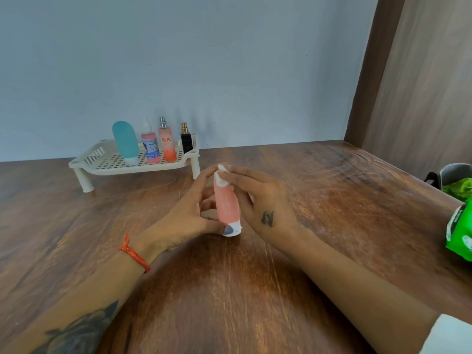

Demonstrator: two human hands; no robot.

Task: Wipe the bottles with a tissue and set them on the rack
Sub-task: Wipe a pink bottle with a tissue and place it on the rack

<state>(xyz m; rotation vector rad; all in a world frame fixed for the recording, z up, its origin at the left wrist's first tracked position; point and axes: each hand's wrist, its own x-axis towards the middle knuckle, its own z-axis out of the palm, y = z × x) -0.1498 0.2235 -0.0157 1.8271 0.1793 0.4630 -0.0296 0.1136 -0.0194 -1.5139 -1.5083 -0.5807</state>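
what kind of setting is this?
Probably a home room, though I can't be sure: a wooden table against a plain wall, and a small plastic rack with toiletry bottles.

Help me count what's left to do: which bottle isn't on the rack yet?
The pink bottle, upright on the table between both hands; the other four already stand on the rack.

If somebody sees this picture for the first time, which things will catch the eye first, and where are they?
First the pink bottle at the middle of the wooden table, held upright between the left hand and the right hand, which presses a white tissue on its top. Then the cream rack at the back left by the wall, where four bottles stand: teal, two pinkish sprays and a black one.
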